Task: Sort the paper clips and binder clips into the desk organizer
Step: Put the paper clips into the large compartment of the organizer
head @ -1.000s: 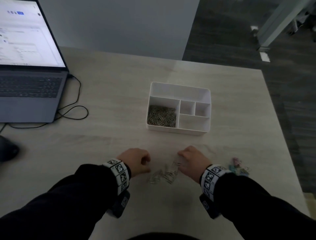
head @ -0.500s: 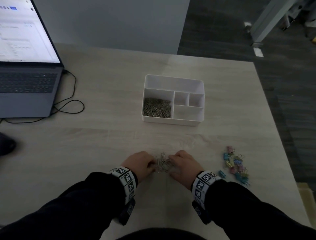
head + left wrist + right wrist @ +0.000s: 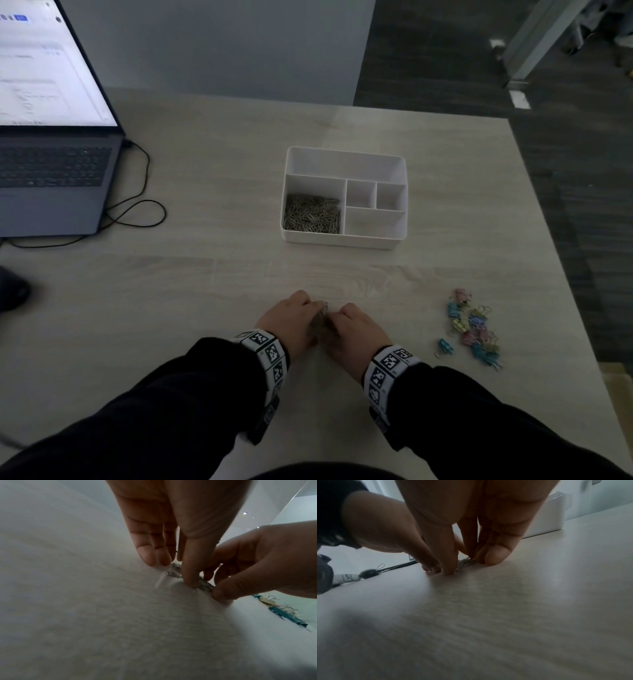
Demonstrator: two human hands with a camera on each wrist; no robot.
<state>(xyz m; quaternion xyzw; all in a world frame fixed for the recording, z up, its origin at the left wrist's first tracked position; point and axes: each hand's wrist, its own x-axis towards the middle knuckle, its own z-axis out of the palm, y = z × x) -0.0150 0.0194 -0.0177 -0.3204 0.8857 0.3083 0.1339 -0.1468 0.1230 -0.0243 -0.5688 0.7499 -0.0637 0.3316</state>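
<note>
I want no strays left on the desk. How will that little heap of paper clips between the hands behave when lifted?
The paper clips form a loose pile, so some will likely slip out. Both the left hand and the right hand pinch them against the table, suggesting one hand alone won't suffice. Probably light; tangled clips may dangle.

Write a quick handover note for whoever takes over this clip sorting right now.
Left hand and right hand: fingertips down on the table, pinching one small bunch of paper clips between them.
Desk organizer: its large left compartment holds a pile of paper clips; the other compartments look empty.
Binder clips: loose on the table, right of the hands.
Left: drop this bunch in with the pile, then sort all binder clips.
</note>
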